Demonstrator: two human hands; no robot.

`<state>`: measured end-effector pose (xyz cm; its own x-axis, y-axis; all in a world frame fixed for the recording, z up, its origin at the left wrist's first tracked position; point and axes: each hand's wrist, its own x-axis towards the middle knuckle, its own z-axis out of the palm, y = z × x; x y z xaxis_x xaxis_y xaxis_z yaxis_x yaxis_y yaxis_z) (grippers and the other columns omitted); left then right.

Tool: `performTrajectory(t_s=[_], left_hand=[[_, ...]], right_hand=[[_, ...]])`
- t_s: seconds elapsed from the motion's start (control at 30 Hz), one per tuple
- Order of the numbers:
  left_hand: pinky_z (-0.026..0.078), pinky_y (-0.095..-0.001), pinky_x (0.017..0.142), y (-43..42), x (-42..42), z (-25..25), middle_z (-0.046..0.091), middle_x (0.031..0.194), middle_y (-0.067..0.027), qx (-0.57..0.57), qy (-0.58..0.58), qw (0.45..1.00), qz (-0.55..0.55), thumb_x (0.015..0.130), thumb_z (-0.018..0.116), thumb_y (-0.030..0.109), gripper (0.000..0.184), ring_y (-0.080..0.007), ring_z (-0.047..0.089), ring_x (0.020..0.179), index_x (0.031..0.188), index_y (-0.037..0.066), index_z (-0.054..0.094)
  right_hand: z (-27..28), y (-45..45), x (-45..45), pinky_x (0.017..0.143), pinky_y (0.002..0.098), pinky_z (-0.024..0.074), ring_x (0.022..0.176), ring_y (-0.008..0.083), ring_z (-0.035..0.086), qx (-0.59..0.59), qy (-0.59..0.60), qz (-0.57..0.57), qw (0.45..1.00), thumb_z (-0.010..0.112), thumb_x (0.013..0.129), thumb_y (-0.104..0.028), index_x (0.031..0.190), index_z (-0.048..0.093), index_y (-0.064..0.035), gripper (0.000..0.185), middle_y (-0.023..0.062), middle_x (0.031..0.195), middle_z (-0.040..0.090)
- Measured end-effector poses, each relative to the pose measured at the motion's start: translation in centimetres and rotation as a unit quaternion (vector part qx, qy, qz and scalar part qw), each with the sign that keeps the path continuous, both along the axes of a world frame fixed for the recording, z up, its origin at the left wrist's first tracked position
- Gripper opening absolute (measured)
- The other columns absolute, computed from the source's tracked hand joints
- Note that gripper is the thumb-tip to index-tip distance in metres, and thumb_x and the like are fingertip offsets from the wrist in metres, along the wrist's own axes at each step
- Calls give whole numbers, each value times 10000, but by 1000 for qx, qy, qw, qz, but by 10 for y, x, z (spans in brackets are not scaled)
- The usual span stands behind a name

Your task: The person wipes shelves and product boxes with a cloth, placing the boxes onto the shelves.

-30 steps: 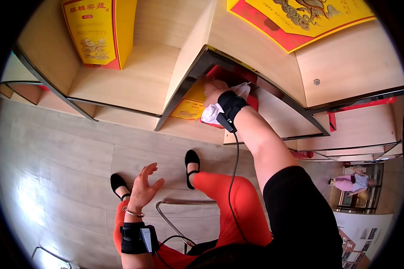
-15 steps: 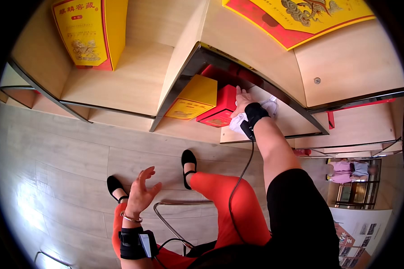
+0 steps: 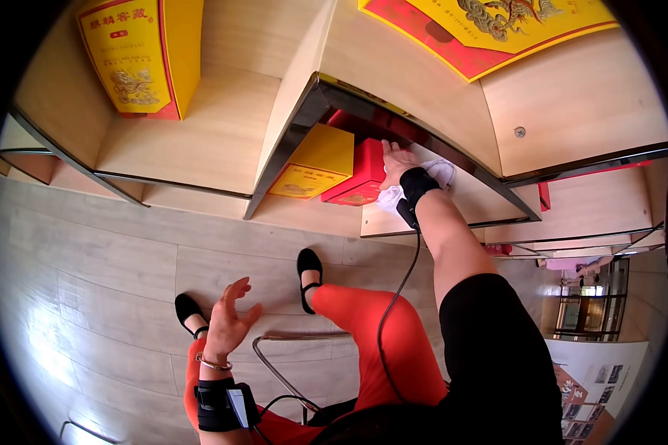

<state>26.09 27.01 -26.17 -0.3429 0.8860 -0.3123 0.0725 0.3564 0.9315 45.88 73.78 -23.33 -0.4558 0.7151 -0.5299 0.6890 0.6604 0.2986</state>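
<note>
- Within wooden shelf (image 3: 471,200), rested right hand (image 3: 398,162) over white cloth (image 3: 443,173), with spread fingers at right side of red box (image 3: 367,167); could not tell any firm grip.
- Had yellow box (image 3: 328,154) just left of red box, both largely uncovered.
- Held left hand (image 3: 228,326) open, empty, above grey floor (image 3: 111,267).

Reaches forward and a little inward with the right arm (image 3: 456,233), almost straight at the elbow. Holds the right hand (image 3: 398,159) with its back up, fingers extended and slightly apart, fingertips not all visible. Points the left forearm (image 3: 217,368) forward, lower and well apart from the right one. Holds the left hand (image 3: 230,322) open in the air, with softly curved fingers and the thumb apart.
</note>
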Motion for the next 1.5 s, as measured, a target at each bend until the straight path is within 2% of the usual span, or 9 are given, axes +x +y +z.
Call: performTrajectory(t_s=[0.6, 0.8, 0.93, 1.03, 1.17, 1.27, 1.4, 1.43, 1.5], left_hand=[[508, -387, 854, -13, -8, -21, 654, 1117, -159, -31, 12, 999, 29, 785, 725, 161, 557, -294, 628, 1002, 1291, 33, 531], [536, -350, 797, -45, -9, -69, 684, 1039, -139, -87, 32, 995, 29, 766, 759, 198, 551, -236, 658, 926, 1252, 24, 567], [532, -318, 794, -65, -9, -68, 683, 1051, -119, -46, -57, 997, 14, 821, 752, 225, 537, -193, 657, 935, 1276, 15, 560], [505, -319, 868, -44, 5, 24, 641, 1147, -125, -28, -56, 998, -32, 855, 733, 285, 629, -209, 618, 1035, 1370, 25, 482], [446, -325, 968, -25, 53, 166, 569, 1301, -71, 173, -280, 944, -27, 932, 629, 210, 595, -166, 545, 1160, 1445, 55, 372], [457, -332, 971, -13, 85, 190, 594, 1268, -59, 249, -295, 922, 30, 923, 630, 136, 502, -178, 564, 1147, 1384, 42, 458], [488, -306, 914, -23, 95, 225, 659, 1143, -37, 326, -313, 879, 154, 904, 642, 86, 331, -148, 619, 1034, 1225, 13, 602], [490, -307, 913, -28, 95, 235, 667, 1124, -37, 334, -316, 873, 164, 900, 642, 76, 311, -150, 626, 1022, 1204, 14, 617], [498, -317, 910, -35, 92, 249, 666, 1135, -48, 356, -309, 867, 159, 880, 641, 39, 336, -159, 628, 1038, 1213, 15, 608]], right_hand=[[23, -41, -6, 932, 420, 495, 1126, 357, 574, 56, 8, -49, 997, 900, 472, -517, 1456, 181, 76, 1356, 242, 1280, 474], [110, -145, 10, 865, 430, 519, 990, 344, 646, -2, 179, 43, 983, 802, 703, -420, 1104, 636, -15, 593, 209, 1041, 665], [141, -194, 24, 713, 341, 541, 771, 244, 697, -96, 529, 19, 843, 826, 705, -394, 959, 702, 0, 485, 166, 856, 709], [174, -229, 19, 657, 223, 502, 725, 72, 631, -292, 669, -136, 670, 760, 841, -272, 921, 696, 27, 316, 61, 824, 705], [197, -265, 13, 596, 227, 473, 659, 73, 596, -484, 699, -274, 450, 676, 921, -298, 922, 681, 0, 298, 25, 804, 678], [224, -309, 9, 648, 251, 489, 712, 84, 612, -520, 691, -320, 386, 625, 951, -335, 956, 672, 2, 341, 27, 850, 683], [254, -325, 33, 843, 287, 507, 963, 127, 634, -613, 654, -191, 400, 606, 946, -407, 1214, 579, 35, 517, 74, 1094, 665], [259, -326, 39, 949, 305, 468, 1123, 162, 582, -580, 652, -98, 478, 627, 860, -585, 1339, 452, 57, 820, 109, 1247, 596], [271, -335, 46, 975, 312, 444, 1146, 158, 558, -576, 636, -35, 513, 762, 757, -530, 1342, 461, 40, 871, 95, 1241, 596]])
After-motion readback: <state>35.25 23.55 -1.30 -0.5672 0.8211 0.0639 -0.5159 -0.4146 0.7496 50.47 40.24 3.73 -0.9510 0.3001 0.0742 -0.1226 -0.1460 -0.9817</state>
